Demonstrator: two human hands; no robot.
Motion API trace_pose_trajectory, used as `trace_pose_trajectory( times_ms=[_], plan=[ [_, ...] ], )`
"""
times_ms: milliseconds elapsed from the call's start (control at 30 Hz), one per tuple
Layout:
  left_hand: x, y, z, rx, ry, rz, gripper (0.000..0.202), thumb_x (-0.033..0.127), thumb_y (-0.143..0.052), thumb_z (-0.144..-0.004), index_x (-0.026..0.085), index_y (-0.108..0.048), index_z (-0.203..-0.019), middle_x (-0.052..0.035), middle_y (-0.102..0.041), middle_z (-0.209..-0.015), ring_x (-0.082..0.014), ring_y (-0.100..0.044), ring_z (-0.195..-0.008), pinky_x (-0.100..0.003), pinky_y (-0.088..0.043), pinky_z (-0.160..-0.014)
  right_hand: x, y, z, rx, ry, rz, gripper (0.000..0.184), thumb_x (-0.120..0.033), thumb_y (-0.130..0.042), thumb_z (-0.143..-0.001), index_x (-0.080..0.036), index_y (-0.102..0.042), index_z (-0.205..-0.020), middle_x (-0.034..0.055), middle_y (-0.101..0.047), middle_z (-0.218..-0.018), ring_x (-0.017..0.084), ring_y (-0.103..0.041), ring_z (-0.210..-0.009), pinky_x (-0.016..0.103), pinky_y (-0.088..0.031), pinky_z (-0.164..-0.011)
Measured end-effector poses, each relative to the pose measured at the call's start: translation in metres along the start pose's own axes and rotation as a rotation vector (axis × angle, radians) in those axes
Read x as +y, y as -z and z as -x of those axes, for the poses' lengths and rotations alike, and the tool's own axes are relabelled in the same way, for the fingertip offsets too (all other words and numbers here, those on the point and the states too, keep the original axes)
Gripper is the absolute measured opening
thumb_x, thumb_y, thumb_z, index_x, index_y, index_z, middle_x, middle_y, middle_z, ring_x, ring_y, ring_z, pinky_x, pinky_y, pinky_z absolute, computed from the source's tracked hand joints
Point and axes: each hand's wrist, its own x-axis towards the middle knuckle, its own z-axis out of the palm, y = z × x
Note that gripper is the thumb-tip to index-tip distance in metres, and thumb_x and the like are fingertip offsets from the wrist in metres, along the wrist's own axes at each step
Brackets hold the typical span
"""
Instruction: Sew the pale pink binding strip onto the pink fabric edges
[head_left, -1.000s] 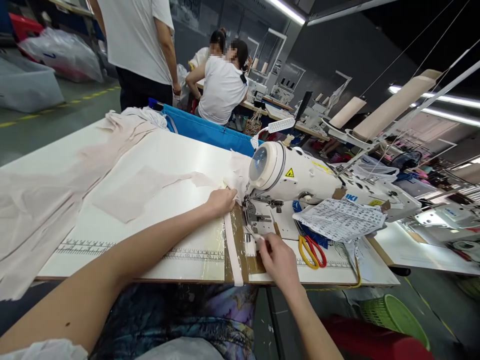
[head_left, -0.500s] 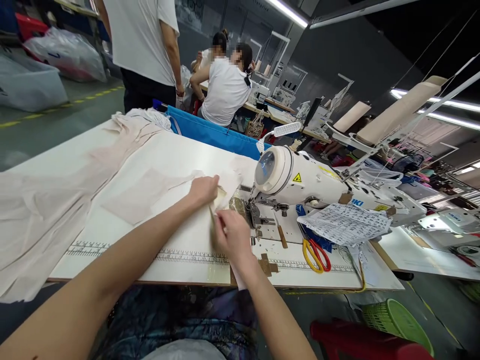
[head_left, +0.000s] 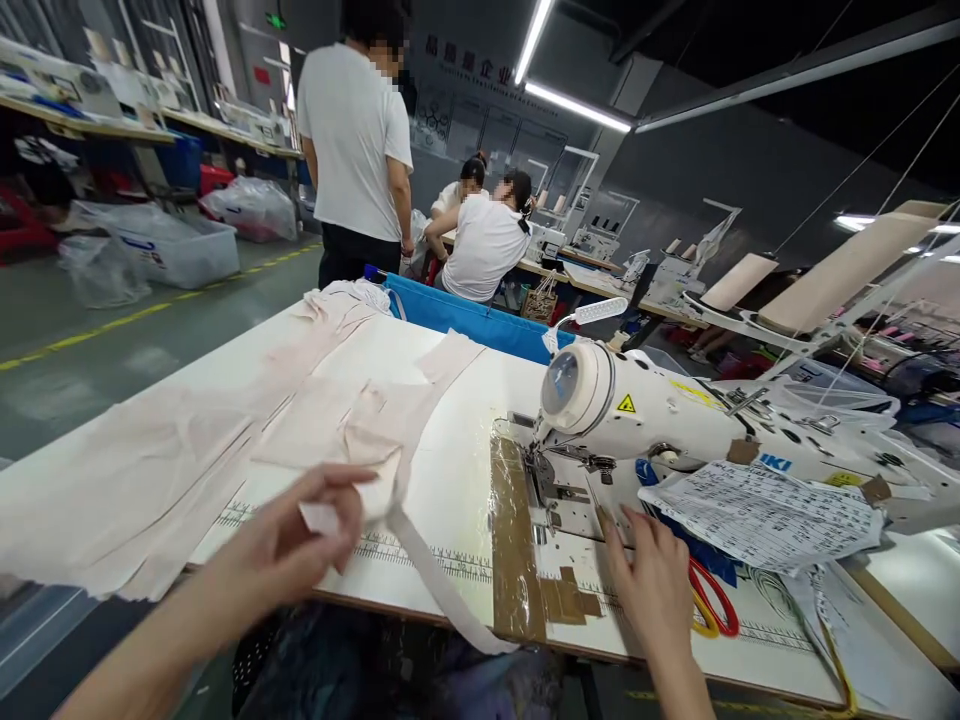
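Observation:
My left hand [head_left: 319,535] is over the front left of the table, index finger stretched out and the others loosely curled. Pale pink fabric pieces [head_left: 375,420] lie just beyond it, one with a folded cream patch. A narrow pale strip [head_left: 439,580] runs from them over the table's front edge. My right hand [head_left: 651,570] rests on the sewing machine's bed with fingers apart. Its fingertips cover the handle of a thin pointed tool [head_left: 593,492], whose metal tip shows. The white sewing machine [head_left: 660,400] stands behind this hand.
Scissors [head_left: 720,600] with red and yellow handles lie right of my right hand, by a printed cloth [head_left: 765,510]. Brown tape [head_left: 514,530] covers the table left of the needle. More pale fabric [head_left: 150,480] spreads at left. A blue cloth bin [head_left: 472,315] and co-workers are beyond.
My hands have parted from the fabric they were holding together. The left drew back left; the right moved right onto the pointed tool. The fabric now lies on the table, and the view has shifted.

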Motion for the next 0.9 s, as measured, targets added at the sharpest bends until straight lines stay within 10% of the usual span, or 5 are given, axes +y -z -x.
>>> trace_pose_trajectory(
  times_ms=[133,233,567,767,900],
  plan=[
    [0.019,-0.063,0.02,-0.624,0.0,0.207,0.031,0.044,-0.061,-0.094,0.023,-0.061,-0.116,-0.006,-0.07,-0.091,-0.01,-0.059,-0.067,-0.019,-0.044,-0.059,0.012,-0.006,-0.003,-0.26,-0.144,-0.014,0.045,-0.04,-0.037,-0.094,-0.011,-0.064,-0.115,0.0197,-0.067,-0.106,0.033,-0.066,-0.08,0.034,-0.038,-0.05],
    [0.029,-0.097,0.005,-0.784,0.066,0.407,0.033,0.048,-0.065,-0.09,0.016,-0.067,-0.099,-0.0097,-0.073,-0.09,-0.0162,-0.07,-0.08,-0.018,-0.048,-0.06,0.003,-0.008,-0.005,-0.268,-0.14,-0.07,0.035,-0.029,-0.036,-0.09,-0.012,-0.064,-0.104,0.018,-0.07,-0.097,0.03,-0.066,-0.072,0.033,-0.036,-0.051],
    [0.012,-0.139,-0.086,-0.57,0.117,0.456,0.043,0.048,-0.076,-0.079,0.012,-0.069,-0.103,-0.0142,-0.073,-0.101,-0.0171,-0.072,-0.07,-0.02,-0.049,-0.048,-0.027,0.039,0.052,-0.158,-0.338,-0.44,0.044,-0.052,-0.03,-0.098,-0.021,-0.061,-0.095,0.0069,-0.069,-0.077,0.022,-0.063,-0.062,0.031,-0.049,-0.055],
    [-0.001,-0.152,-0.134,-0.469,0.101,0.254,0.038,0.043,-0.079,-0.076,0.011,-0.073,-0.093,0.0041,-0.053,-0.052,-0.0042,-0.038,-0.041,-0.017,-0.024,-0.038,-0.092,0.052,0.01,-0.101,-0.352,-1.049,0.03,-0.046,-0.057,-0.09,-0.02,-0.069,-0.098,0.0108,-0.073,-0.102,0.027,-0.065,-0.1,0.041,-0.049,-0.091],
    [-0.004,-0.142,-0.149,-0.4,0.043,0.233,0.049,0.049,-0.079,-0.072,0.008,-0.071,-0.099,0.0077,-0.045,-0.047,-0.0036,-0.033,-0.041,-0.018,-0.024,-0.042,-0.11,0.021,-0.021,-0.172,-0.364,-1.14,0.033,-0.049,-0.063,-0.082,-0.018,-0.067,-0.092,0.0074,-0.073,-0.088,0.024,-0.066,-0.082,0.036,-0.052,-0.076]
  ],
)
